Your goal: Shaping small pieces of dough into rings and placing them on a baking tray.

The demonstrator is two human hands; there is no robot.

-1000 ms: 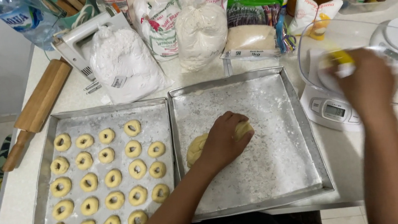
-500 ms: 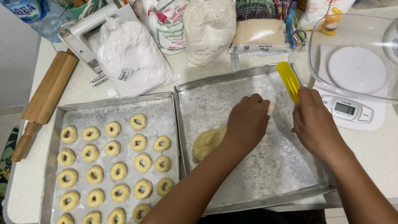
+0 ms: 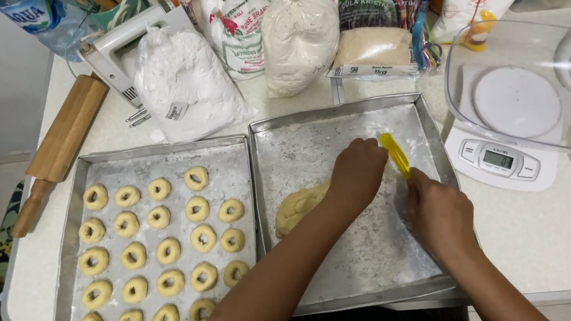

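Currently pressing on dough point(image 3: 300, 208) with left hand point(image 3: 358, 172), fingers curled over its right end; dough lying leftward, long axis roughly left-right, in floured right tray point(image 3: 338, 116). Gripping yellow scraper point(image 3: 396, 155) in closed right hand point(image 3: 440, 215), just right of left. Leaving open floured room below; cookie tray point(image 3: 154, 155) adjoining left.

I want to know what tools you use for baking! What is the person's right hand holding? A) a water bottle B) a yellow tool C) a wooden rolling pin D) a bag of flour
B: the right hand grips a yellow tool over the floured tray, while the left hand rests on the dough.
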